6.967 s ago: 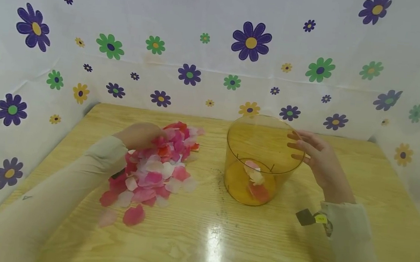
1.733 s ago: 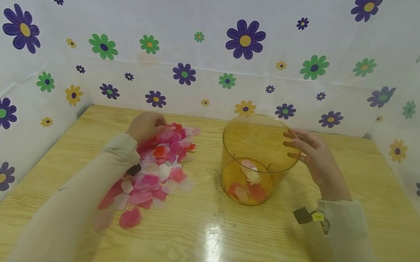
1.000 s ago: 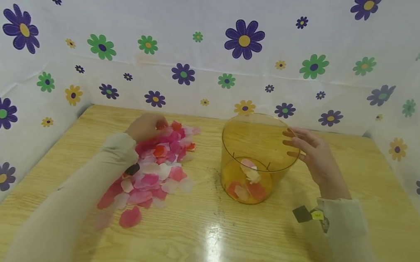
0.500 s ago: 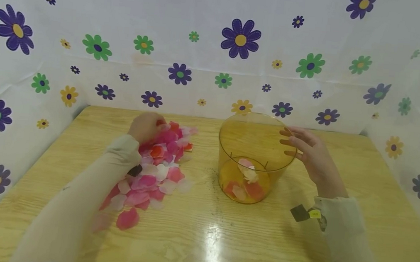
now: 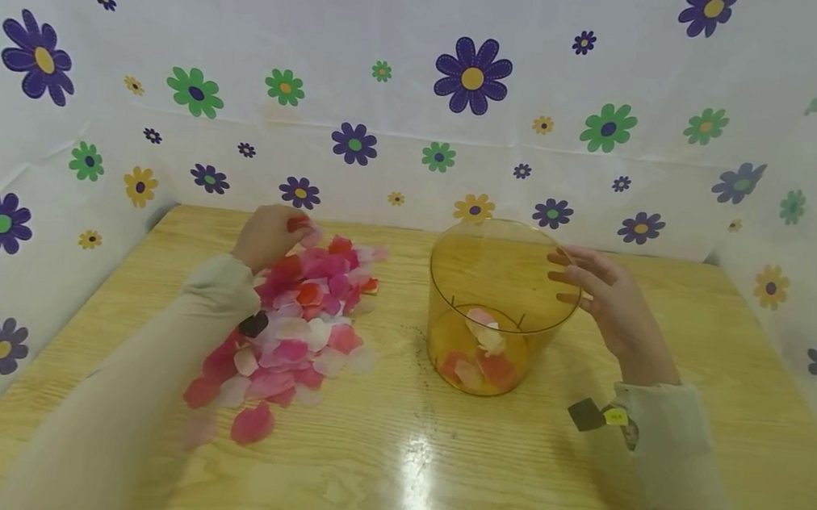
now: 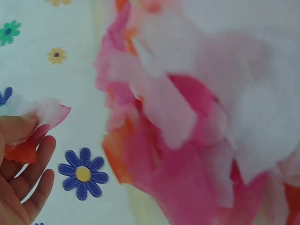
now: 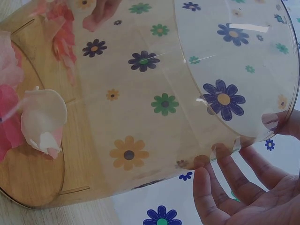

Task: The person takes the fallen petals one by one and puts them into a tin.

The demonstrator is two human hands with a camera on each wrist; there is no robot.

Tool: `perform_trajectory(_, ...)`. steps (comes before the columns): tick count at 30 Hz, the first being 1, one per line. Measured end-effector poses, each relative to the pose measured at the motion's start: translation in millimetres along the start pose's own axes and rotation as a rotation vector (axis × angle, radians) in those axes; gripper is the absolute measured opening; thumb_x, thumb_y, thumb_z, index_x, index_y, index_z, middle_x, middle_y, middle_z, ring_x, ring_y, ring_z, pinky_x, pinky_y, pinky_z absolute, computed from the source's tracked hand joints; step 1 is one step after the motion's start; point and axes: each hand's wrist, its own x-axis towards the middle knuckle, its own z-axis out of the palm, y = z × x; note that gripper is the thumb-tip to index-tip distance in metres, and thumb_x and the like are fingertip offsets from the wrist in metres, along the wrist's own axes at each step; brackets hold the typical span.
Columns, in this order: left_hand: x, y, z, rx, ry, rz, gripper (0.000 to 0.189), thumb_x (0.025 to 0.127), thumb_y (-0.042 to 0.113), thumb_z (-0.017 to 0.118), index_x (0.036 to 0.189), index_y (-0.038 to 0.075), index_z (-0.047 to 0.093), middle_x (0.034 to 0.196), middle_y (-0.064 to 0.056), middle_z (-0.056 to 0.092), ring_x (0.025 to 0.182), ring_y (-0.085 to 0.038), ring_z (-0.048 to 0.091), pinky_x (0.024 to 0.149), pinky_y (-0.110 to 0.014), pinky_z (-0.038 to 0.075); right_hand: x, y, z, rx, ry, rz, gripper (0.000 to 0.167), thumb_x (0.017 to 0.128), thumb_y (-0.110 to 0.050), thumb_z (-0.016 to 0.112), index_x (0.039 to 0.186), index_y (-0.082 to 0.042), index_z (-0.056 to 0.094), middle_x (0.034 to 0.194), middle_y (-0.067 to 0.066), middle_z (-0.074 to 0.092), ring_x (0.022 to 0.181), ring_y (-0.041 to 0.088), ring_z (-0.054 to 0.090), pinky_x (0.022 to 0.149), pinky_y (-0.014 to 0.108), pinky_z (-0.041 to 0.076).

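Observation:
In the head view, my left hand (image 5: 269, 236) is raised at the back of a pile of artificial flower petals (image 5: 291, 350). Thumb and finger pinch a few petals (image 6: 49, 115), pinkish white and red, shown closely in the left wrist view. A see-through amber plastic bucket (image 5: 447, 311) stands upright to the right of the pile. Several pink, cream and red petals (image 7: 44, 119) lie at its bottom. My right hand (image 5: 622, 318) rests its extended fingers against the bucket's right side near the rim, with the thumb beside the rim in the right wrist view.
Everything stands on a light wooden table (image 5: 361, 461). White cloth (image 5: 392, 27) printed with flowers hangs behind and along both sides. One loose pink petal (image 5: 253, 424) lies at the pile's front. Dark specks (image 5: 428, 398) mark the table by the bucket.
Since seven seconds ago, more petals have appeared in the bucket. In the last half second my left hand has risen from the pile with petals pinched. The right hand stays at the bucket.

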Motion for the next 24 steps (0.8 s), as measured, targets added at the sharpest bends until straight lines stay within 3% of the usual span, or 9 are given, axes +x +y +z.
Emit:
perform_trajectory(4,-3.3,8.7,-5.6,-0.057,-0.026,-0.014,0.036,0.093,0.021,0.059,0.122,0.001,0.06,0.113,-0.021,0.064,0.1,-0.035,0.058,0.09,-0.047,0.05,-0.6,0.4,-0.1,-0.001,0.0,0.003,0.018,0.098,-0.027,0.049,0.115,-0.029,0.054,0.115,-0.019,0.058,0.103,0.001,0.058,0.085,0.019,0.048)
perform_trajectory(7,-4.5,22.3,-11.3,-0.093,-0.032,0.019,0.036,0.091,0.024,0.061,0.121,0.004,0.061,0.112,-0.018,0.065,0.1,-0.032,0.058,0.089,-0.046,0.051,-1.4,0.0,0.2,-0.003,-0.001,0.008,0.019,0.098,-0.028,0.049,0.116,-0.029,0.054,0.115,-0.019,0.058,0.104,0.001,0.058,0.085,0.019,0.048)
perform_trajectory(10,-7.0,44.5,-18.6,-0.133,-0.031,0.068,0.034,0.091,0.024,0.062,0.119,0.006,0.063,0.112,-0.015,0.066,0.102,-0.03,0.059,0.091,-0.045,0.052,-1.9,-0.9,0.8,-0.006,0.002,0.016,0.019,0.098,-0.028,0.049,0.116,-0.028,0.054,0.115,-0.019,0.058,0.104,0.001,0.057,0.085,0.019,0.048)
perform_trajectory(14,-14.9,85.9,-29.8,-0.177,-0.032,0.129,0.032,0.09,0.025,0.063,0.116,0.008,0.065,0.111,-0.01,0.067,0.101,-0.025,0.06,0.088,-0.039,0.053,-1.6,-1.0,0.7,0.008,0.0,0.014,0.018,0.098,-0.027,0.049,0.115,-0.029,0.054,0.114,-0.019,0.058,0.103,0.001,0.058,0.085,0.019,0.048)
perform_trajectory(17,-23.4,119.8,-35.4,-0.202,-0.018,0.215,0.028,0.089,0.024,0.065,0.112,0.009,0.067,0.106,-0.008,0.069,0.093,-0.021,0.059,0.083,-0.035,0.052,-1.2,-0.6,0.1,0.025,0.0,0.007,0.018,0.098,-0.026,0.049,0.114,-0.029,0.055,0.114,-0.019,0.059,0.103,0.001,0.058,0.084,0.019,0.049)
perform_trajectory(20,-32.4,149.0,-36.7,-0.213,-0.005,0.347,0.022,0.088,0.02,0.065,0.107,0.009,0.07,0.098,-0.006,0.071,0.085,-0.019,0.057,0.079,-0.032,0.05,-0.8,-0.3,-0.3,0.031,0.0,0.001,0.018,0.098,-0.025,0.049,0.114,-0.028,0.055,0.114,-0.019,0.059,0.102,0.001,0.058,0.084,0.019,0.049)
perform_trajectory(24,-42.1,176.0,-31.8,-0.202,-0.042,0.472,0.019,0.088,0.019,0.066,0.104,0.011,0.071,0.097,-0.003,0.071,0.084,-0.018,0.056,0.081,-0.031,0.048,-0.8,-0.5,-0.2,0.028,-0.001,-0.005,0.021,0.098,-0.025,0.049,0.118,-0.024,0.054,0.115,-0.017,0.059,0.103,0.002,0.058,0.084,0.019,0.049)
